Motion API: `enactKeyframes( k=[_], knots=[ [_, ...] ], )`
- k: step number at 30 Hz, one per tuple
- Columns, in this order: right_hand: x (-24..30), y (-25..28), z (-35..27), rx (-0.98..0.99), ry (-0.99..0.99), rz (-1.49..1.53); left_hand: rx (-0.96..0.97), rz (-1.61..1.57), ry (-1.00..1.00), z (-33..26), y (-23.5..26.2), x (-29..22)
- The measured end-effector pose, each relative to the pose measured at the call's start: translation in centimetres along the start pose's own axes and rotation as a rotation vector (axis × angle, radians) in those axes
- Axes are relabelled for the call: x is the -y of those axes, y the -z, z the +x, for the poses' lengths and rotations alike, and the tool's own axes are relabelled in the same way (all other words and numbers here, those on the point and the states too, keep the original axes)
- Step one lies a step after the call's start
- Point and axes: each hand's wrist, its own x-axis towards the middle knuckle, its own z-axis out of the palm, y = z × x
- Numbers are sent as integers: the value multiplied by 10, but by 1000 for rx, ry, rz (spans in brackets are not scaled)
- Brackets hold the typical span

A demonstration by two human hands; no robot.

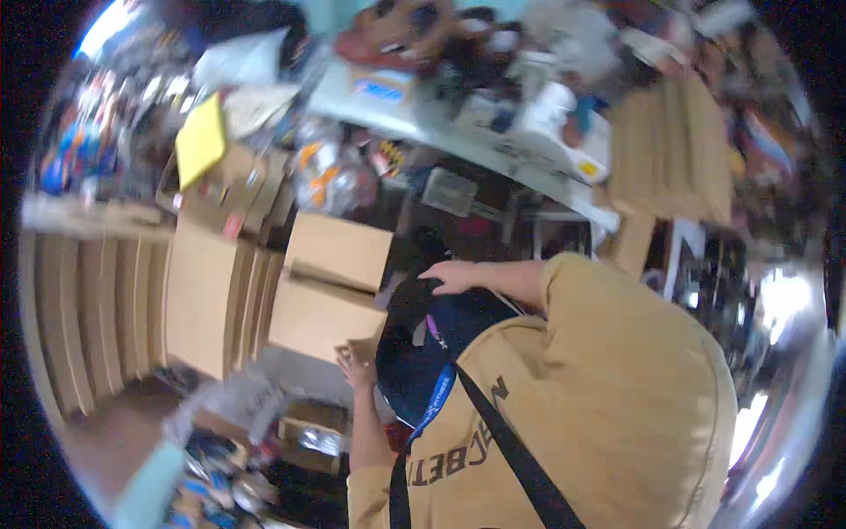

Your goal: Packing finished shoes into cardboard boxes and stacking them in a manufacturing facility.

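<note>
In front of me, left of the middle, lies a tan cardboard box (326, 324) with a broad flap (340, 251) folded out on its far side and a dark slit between them. My left hand (356, 367) is at the box's near right corner, its fingers closed about the edge. My right hand (453, 276) reaches leftward to the right of the flap, fingers stretched out, over a dark patch, with nothing seen in it. Motion blurs the fingertips. A blue lanyard (438, 395) and black straps (507, 432) hang over my tan top.
Flat cardboard boxes (204, 300) stand in a row at left, and more cardboard (670, 150) is stacked at right. A cluttered pale table (441, 132) runs along the back. A yellow item (201, 141) sits at far left. An open carton (313, 436) is below the box.
</note>
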Motion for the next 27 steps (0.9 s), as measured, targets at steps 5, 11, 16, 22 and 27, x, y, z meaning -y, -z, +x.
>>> enactKeyframes(
  k=[5, 11, 16, 22, 27],
  knots=[
    [-42, 44, -202, -672, -482, 258, 351, -576, 131, 55, 73, -38],
    [-11, 68, -399, -2002, -670, 478, 329, -556, 39, 75, 148, -31],
    [-93, 77, -576, -2474, -184, 1211, 346, -552, -463, 93, 196, -241],
    [-109, 183, -641, -1851, -251, 1245, 466, -556, -1076, 66, 180, -584],
    [-154, 185, -634, -1446, -280, 1146, 1057, -1183, -804, 21, 61, -787]
  ],
)
